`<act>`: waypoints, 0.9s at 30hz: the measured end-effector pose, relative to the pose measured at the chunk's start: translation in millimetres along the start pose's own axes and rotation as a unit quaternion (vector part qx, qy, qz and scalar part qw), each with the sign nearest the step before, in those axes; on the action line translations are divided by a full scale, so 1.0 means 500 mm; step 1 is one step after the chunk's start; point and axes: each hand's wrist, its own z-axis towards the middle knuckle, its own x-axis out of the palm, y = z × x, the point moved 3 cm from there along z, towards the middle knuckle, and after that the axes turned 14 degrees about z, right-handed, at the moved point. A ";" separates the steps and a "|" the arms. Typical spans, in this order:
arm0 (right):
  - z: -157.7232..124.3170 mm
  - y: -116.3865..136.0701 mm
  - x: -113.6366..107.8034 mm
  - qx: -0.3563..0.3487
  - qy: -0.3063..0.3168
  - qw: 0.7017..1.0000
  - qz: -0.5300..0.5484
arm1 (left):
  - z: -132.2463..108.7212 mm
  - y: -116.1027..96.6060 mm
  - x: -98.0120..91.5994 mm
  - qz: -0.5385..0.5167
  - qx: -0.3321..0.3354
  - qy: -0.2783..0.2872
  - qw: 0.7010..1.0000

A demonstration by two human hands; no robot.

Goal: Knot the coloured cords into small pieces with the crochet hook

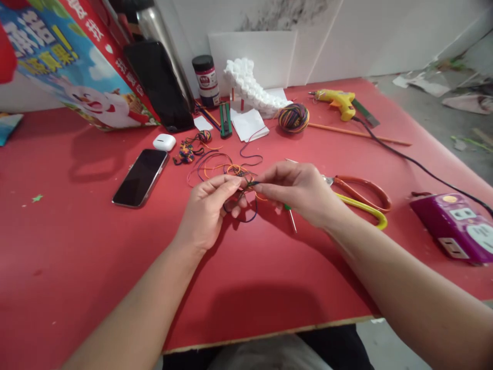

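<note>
Both hands meet over the middle of the red table, pinching multicoloured yarn point(252, 183) between thumbs and fingertips. My left hand point(211, 203) is closed on the yarn, and a dark loop hangs below its fingers. From the other side, my right hand point(298, 190) grips the same yarn close by. Whether a knot lies between the fingertips is too small to tell. Loose strands lie tangled behind the hands, and one runs toward a yarn ball point(293, 118). Partly under my right hand is a thin screwdriver-like tool point(292, 220).
Right of my hands lie pliers point(362, 192) with orange and yellow handles, a purple box point(454, 226) and a yellow glue gun point(335, 100) with its cable. To the left are a phone point(140, 178) and a white earbud case point(164, 142). A green cutter point(225, 121) lies behind.
</note>
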 end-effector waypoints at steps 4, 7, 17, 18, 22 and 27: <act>-0.001 -0.002 0.007 0.011 0.006 1.000 -0.004 | -0.001 -0.004 -0.004 0.023 0.018 0.001 1.000; -0.003 -0.002 0.012 -0.005 0.015 1.000 -0.011 | -0.004 -0.007 -0.004 0.075 0.026 0.017 0.997; -0.006 -0.015 0.010 -0.070 0.006 0.994 -0.082 | -0.010 -0.014 -0.007 0.171 0.094 -0.055 0.979; -0.006 -0.012 0.009 -0.073 0.001 0.994 -0.079 | -0.009 -0.013 -0.007 0.151 0.088 -0.053 0.983; -0.008 -0.004 0.007 -0.074 -0.003 0.997 -0.035 | -0.006 -0.013 -0.006 0.078 0.078 -0.050 0.993; -0.009 -0.003 0.009 -0.055 -0.004 0.998 -0.007 | -0.007 -0.012 -0.005 0.061 0.076 -0.035 0.995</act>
